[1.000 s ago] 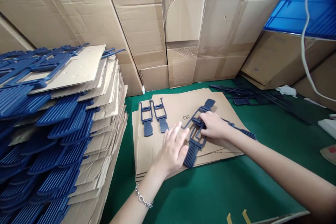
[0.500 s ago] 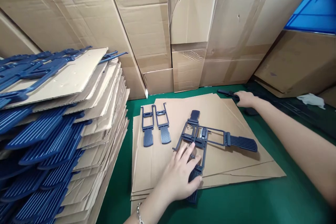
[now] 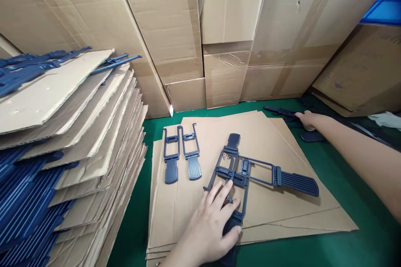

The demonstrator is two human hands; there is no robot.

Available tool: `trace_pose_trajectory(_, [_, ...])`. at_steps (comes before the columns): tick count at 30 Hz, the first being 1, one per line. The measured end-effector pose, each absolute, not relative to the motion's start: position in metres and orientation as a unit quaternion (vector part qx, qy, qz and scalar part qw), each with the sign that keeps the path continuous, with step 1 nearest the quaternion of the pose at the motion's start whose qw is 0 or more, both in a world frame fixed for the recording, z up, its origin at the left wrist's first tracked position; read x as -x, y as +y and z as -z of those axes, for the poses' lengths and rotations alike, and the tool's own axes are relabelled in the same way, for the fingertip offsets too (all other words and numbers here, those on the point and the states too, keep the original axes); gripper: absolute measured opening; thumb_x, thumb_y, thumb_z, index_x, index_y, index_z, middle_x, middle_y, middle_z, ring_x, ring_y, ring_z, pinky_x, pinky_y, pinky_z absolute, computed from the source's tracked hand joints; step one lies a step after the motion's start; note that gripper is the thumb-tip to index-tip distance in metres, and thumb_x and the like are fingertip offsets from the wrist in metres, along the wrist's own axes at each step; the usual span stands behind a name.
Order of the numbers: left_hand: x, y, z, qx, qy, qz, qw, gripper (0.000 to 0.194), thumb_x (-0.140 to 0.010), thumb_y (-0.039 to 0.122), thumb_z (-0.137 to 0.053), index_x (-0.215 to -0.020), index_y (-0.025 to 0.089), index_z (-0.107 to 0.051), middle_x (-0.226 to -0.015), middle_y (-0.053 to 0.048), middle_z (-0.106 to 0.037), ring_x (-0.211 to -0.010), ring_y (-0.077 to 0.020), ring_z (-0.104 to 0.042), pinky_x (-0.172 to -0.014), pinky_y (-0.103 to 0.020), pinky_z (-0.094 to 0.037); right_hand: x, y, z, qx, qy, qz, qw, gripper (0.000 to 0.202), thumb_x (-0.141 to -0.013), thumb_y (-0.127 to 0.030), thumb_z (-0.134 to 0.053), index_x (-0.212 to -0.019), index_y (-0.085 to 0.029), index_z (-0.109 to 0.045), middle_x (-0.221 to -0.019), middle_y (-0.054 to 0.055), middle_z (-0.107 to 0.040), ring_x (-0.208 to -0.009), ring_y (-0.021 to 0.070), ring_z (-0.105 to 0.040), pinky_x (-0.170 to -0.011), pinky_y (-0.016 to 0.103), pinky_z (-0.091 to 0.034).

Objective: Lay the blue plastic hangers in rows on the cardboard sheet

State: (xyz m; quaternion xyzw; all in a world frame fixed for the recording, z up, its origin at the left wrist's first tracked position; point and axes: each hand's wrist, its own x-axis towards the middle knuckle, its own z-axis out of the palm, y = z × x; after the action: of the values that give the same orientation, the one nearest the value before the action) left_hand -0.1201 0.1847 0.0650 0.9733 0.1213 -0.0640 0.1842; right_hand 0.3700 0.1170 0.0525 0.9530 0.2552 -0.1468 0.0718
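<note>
The left hand (image 3: pixel 208 225) lies flat and open on the top cardboard sheet (image 3: pixel 266 150), with the fingers spread. The thumb presses against the ribbed end of a dark blue plastic part (image 3: pixel 241 200), and the fingertips touch the thin frame of this part. The hand grips nothing; it only rests on the part from above.

Just beyond the fingertips, a small pile of the same blue parts (image 3: pixel 238 169) lies crossed on the sheet. One long part (image 3: pixel 282 177) of the pile points away to the right of the hand, and its ribbed paddle is at the far end. To the left of the hand, a little further from the person, two more blue parts (image 3: pixel 181 154) lie side by side, with the paddles toward the person.

The right hand (image 3: pixel 307 120) is stretched far out, well apart from the left one, at the edge of the sheets. It touches dark parts (image 3: pixel 282 112) on the green table (image 3: pixel 328 242). The view there is poor, so I cannot tell if the fingers are closed on one of them.

Far to the left of the left hand stands a tall stack (image 3: pixel 78 133) of cardboard layers with blue parts between them. Cardboard boxes (image 3: pixel 225 29) stand behind everything.
</note>
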Motion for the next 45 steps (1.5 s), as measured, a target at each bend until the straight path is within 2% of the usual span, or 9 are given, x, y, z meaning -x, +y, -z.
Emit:
trace_pose_trajectory(5, [0.121, 0.185, -0.064, -0.975, 0.116, 0.057, 0.18, 0.047, -0.084, 0.044, -0.033, -0.13, 0.031, -0.034, -0.142, 0.008, 0.006, -0.132, -0.0247, -0.006, -0.102, -0.051, -0.025, -0.363, 0.098, -0.045, -0.938, 0.312, 0.077, 0.132, 0.053, -0.08, -0.012, -0.032, -0.132, -0.021, -0.033, -0.123, 0.018, -0.029, -0.104, 0.0363, -0.038, -0.075, 0.04, -0.033])
trace_pose_trajectory(8, [0.122, 0.184, -0.064, -0.977, 0.115, 0.05, 0.175, 0.047, -0.084, 0.043, -0.033, -0.129, 0.03, -0.035, -0.142, 0.008, 0.005, -0.132, -0.0241, -0.007, -0.103, -0.05, -0.026, -0.355, 0.091, -0.043, -0.936, 0.324, 0.042, 0.134, 0.047, -0.085, -0.017, -0.022, -0.13, -0.021, -0.034, -0.123, 0.017, -0.03, -0.102, 0.0349, -0.039, -0.073, 0.039, -0.032])
trace_pose_trajectory(17, [0.118, 0.184, -0.064, -0.976, 0.127, 0.034, 0.175, 0.046, -0.083, 0.043, -0.035, -0.128, 0.03, -0.037, -0.143, 0.007, 0.002, -0.13, -0.0224, -0.015, -0.103, -0.05, -0.026, -0.327, 0.077, -0.074, -0.935, 0.349, -0.033, 0.06, 0.048, -0.081, -0.021, -0.029, -0.129, -0.018, -0.032, -0.133, 0.009, -0.027, -0.097, 0.0238, -0.047, -0.068, 0.03, -0.034])
trace_pose_trajectory(26, [0.12, 0.184, -0.06, -0.972, 0.125, -0.005, 0.197, 0.042, -0.084, 0.045, -0.034, -0.123, 0.033, -0.042, -0.142, 0.01, -0.002, -0.13, -0.0191, -0.018, -0.105, -0.048, -0.023, -0.222, 0.07, -0.102, -0.837, 0.501, -0.183, -0.124, 0.035, -0.079, -0.023, -0.039, -0.113, -0.016, -0.046, -0.123, 0.005, -0.042, -0.101, 0.019, -0.05, -0.071, 0.024, -0.043])
trace_pose_trajectory(31, [0.12, 0.182, -0.05, -0.948, 0.152, -0.122, 0.25, 0.03, -0.087, 0.029, -0.031, -0.101, 0.026, -0.058, -0.139, 0.006, -0.023, -0.128, -0.018, -0.024, -0.103, -0.039, -0.029, -0.137, 0.073, -0.09, -0.744, 0.634, -0.209, -0.027, 0.046, -0.071, -0.005, -0.041, -0.113, -0.02, -0.048, -0.133, 0.007, -0.032, -0.091, 0.0199, -0.054, -0.068, 0.027, -0.047])
trace_pose_trajectory(35, [0.128, 0.185, -0.055, -0.898, 0.171, -0.292, 0.281, 0.022, -0.083, 0.015, -0.036, -0.07, 0.014, -0.054, -0.097, -0.003, -0.058, -0.097, -0.0113, -0.05, -0.083, -0.025, -0.043, -0.099, 0.074, -0.077, -0.676, 0.688, -0.264, 0.016, 0.042, -0.071, 0.002, -0.036, -0.103, -0.016, -0.055, -0.125, 0.013, -0.04, -0.099, 0.0235, -0.05, -0.069, 0.03, -0.046])
trace_pose_trajectory(38, [0.138, 0.195, -0.066, -0.878, 0.163, -0.354, 0.277, 0.024, -0.08, 0.01, -0.034, -0.056, 0.012, -0.039, -0.059, -0.002, -0.044, -0.059, -0.0069, -0.043, -0.052, -0.019, -0.036, -0.09, 0.072, -0.067, -0.682, 0.678, -0.273, 0.012, 0.047, -0.067, 0.006, -0.034, -0.102, -0.016, -0.056, -0.124, 0.014, -0.041, -0.099, 0.0233, -0.049, -0.069, 0.029, -0.046])
trace_pose_trajectory(42, [0.141, 0.206, -0.084, -0.867, 0.128, -0.401, 0.267, 0.028, -0.079, 0.011, -0.032, -0.052, 0.013, -0.026, -0.052, -0.001, -0.03, -0.05, -0.0065, -0.029, -0.044, -0.021, -0.024, -0.084, 0.066, -0.061, -0.679, 0.691, -0.247, -0.011, 0.046, -0.064, 0.005, -0.039, -0.101, -0.016, -0.057, -0.125, 0.013, -0.04, -0.102, 0.0253, -0.046, -0.078, 0.034, -0.043])
trace_pose_trajectory(45, [0.127, 0.199, -0.091, -0.888, 0.118, -0.36, 0.259, 0.024, -0.082, 0.016, -0.034, -0.059, 0.012, -0.041, -0.066, -0.004, -0.045, -0.064, -0.0089, -0.042, -0.057, -0.022, -0.037, -0.074, 0.058, -0.061, -0.675, 0.704, -0.216, -0.032, 0.047, -0.065, 0.004, -0.039, -0.104, -0.017, -0.056, -0.126, 0.012, -0.038, -0.105, 0.0236, -0.044, -0.083, 0.035, -0.041])
